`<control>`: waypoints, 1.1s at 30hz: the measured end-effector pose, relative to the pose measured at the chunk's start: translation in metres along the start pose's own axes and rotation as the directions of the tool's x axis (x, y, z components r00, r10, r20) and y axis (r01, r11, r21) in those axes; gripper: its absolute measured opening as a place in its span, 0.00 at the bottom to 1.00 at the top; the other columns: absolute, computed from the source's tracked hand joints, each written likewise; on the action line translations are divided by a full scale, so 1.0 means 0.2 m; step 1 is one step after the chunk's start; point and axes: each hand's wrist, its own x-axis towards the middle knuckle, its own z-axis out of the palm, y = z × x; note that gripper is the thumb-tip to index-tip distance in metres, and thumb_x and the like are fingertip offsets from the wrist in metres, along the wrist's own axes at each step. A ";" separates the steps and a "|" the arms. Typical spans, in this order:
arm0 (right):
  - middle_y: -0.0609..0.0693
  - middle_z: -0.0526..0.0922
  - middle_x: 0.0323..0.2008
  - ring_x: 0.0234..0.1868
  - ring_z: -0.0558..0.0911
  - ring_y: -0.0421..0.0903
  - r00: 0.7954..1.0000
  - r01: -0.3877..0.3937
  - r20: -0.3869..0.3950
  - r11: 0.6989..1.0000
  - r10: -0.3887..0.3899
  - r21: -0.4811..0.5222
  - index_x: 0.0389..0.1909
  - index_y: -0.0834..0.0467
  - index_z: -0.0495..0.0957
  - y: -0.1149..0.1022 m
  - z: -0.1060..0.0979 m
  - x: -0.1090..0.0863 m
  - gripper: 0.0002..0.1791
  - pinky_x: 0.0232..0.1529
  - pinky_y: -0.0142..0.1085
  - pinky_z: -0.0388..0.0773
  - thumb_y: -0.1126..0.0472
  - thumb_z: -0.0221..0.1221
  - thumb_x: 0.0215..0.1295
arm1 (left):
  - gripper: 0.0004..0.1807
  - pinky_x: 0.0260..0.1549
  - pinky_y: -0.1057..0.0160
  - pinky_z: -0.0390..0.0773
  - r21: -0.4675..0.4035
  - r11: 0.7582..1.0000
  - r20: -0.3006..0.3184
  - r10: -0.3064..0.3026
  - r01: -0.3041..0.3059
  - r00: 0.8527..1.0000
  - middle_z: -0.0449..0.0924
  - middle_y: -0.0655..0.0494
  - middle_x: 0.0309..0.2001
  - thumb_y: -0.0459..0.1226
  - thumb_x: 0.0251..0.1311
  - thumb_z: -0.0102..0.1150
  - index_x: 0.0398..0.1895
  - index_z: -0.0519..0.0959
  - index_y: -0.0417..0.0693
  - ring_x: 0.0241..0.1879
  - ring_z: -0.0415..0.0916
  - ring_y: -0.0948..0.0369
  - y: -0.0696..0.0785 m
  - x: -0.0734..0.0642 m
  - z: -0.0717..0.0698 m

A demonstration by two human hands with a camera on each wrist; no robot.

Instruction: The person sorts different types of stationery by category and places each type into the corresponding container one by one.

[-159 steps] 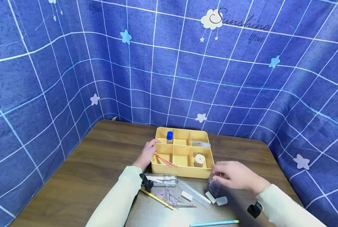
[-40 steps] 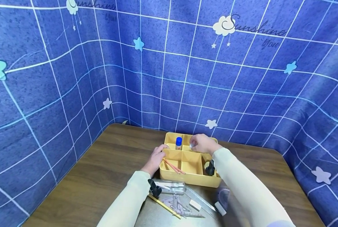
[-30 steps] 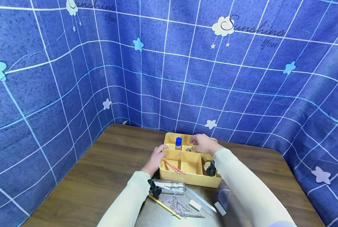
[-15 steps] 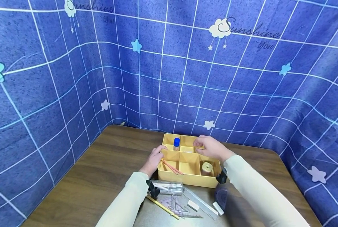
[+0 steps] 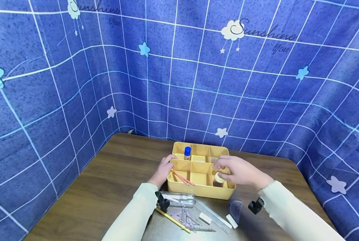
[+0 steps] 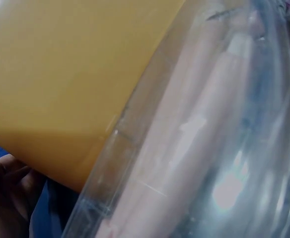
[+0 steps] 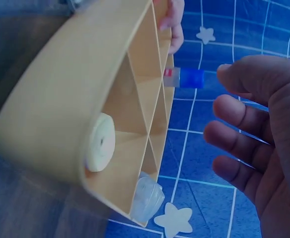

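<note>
Left hand (image 5: 162,171) grips the yellow tray (image 5: 202,191) by its left end; right hand (image 5: 242,170), fingers loose and empty, hovers over its right side.

Left sleeve (image 5: 132,212), lower centre of the head view: long, pale cream, plain-surfaced, ending in a cuff at the wrist. Right sleeve (image 5: 298,211), lower right: same pale cream, lightly creased, likewise cuffed at the wrist. Left wrist device (image 5: 162,201): small, black, compact, with rounded parts, seated at the cuff. Right wrist device (image 5: 256,205): black, of similar size, at the opposite cuff; any markings too small to read. Left hand (image 5: 162,169) and right hand (image 5: 241,170): bare. Thumbnail (image 7: 225,67), right wrist view, right of centre: short.
</note>
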 end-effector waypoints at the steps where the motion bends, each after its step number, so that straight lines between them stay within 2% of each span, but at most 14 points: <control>1: 0.41 0.82 0.43 0.41 0.81 0.38 1.000 0.008 0.007 1.000 -0.008 0.009 0.43 0.48 0.82 -0.01 0.00 -0.02 0.11 0.45 0.38 0.80 0.62 0.67 0.61 | 0.17 0.56 0.51 0.63 0.000 1.000 0.001 0.000 0.000 1.000 0.67 0.47 0.56 0.33 0.59 0.48 0.49 0.79 0.54 0.57 0.65 0.49 0.00 0.00 0.00; 7: 0.37 0.79 0.37 0.36 0.80 0.38 0.997 0.069 0.032 0.995 -0.072 0.067 0.42 0.46 0.81 -0.05 0.02 -0.13 0.13 0.40 0.35 0.79 0.64 0.67 0.58 | 0.17 0.55 0.51 0.63 0.005 1.000 -0.008 -0.001 0.002 1.000 0.68 0.47 0.56 0.34 0.58 0.48 0.49 0.80 0.55 0.57 0.65 0.49 -0.02 0.01 0.00; 13: 0.41 0.80 0.37 0.34 0.79 0.36 0.992 0.073 0.091 0.992 -0.083 0.104 0.42 0.48 0.81 -0.09 0.08 -0.22 0.13 0.37 0.29 0.77 0.64 0.66 0.57 | 0.17 0.56 0.50 0.63 -0.005 1.000 -0.007 0.002 -0.002 1.000 0.68 0.46 0.56 0.33 0.58 0.48 0.49 0.79 0.54 0.57 0.65 0.48 -0.01 0.00 0.00; 19: 0.40 0.81 0.39 0.34 0.79 0.34 0.988 0.067 0.131 0.989 -0.084 0.131 0.43 0.48 0.80 -0.11 0.17 -0.29 0.14 0.37 0.25 0.75 0.63 0.68 0.56 | 0.17 0.58 0.50 0.62 -0.015 1.000 -0.004 -0.004 0.004 1.000 0.67 0.47 0.59 0.33 0.59 0.48 0.49 0.79 0.54 0.59 0.63 0.48 -0.01 0.01 0.00; 26: 0.38 0.76 0.38 0.32 0.75 0.31 0.975 0.078 0.206 0.995 -0.089 0.062 0.44 0.46 0.80 -0.13 0.26 -0.39 0.19 0.34 0.24 0.71 0.57 0.72 0.50 | 0.17 0.59 0.50 0.61 -0.007 1.000 -0.001 0.006 -0.006 1.000 0.68 0.47 0.59 0.33 0.59 0.48 0.49 0.79 0.54 0.59 0.64 0.49 0.00 0.01 0.00; 30: 0.37 0.75 0.40 0.33 0.74 0.31 0.963 0.055 0.260 0.995 -0.074 0.081 0.45 0.45 0.80 -0.14 0.30 -0.42 0.21 0.34 0.25 0.71 0.55 0.73 0.48 | 0.17 0.58 0.49 0.61 -0.004 1.000 -0.001 0.006 -0.006 1.000 0.67 0.47 0.58 0.33 0.59 0.47 0.49 0.79 0.54 0.59 0.63 0.49 0.00 0.00 0.00; 33: 0.37 0.75 0.42 0.35 0.74 0.32 0.955 0.067 0.281 0.993 -0.092 0.098 0.46 0.45 0.80 -0.15 0.33 -0.44 0.23 0.35 0.25 0.72 0.54 0.74 0.46 | 0.17 0.58 0.49 0.61 0.001 1.000 0.001 0.002 -0.002 1.000 0.67 0.46 0.58 0.33 0.60 0.46 0.49 0.79 0.54 0.59 0.63 0.49 0.00 0.00 0.00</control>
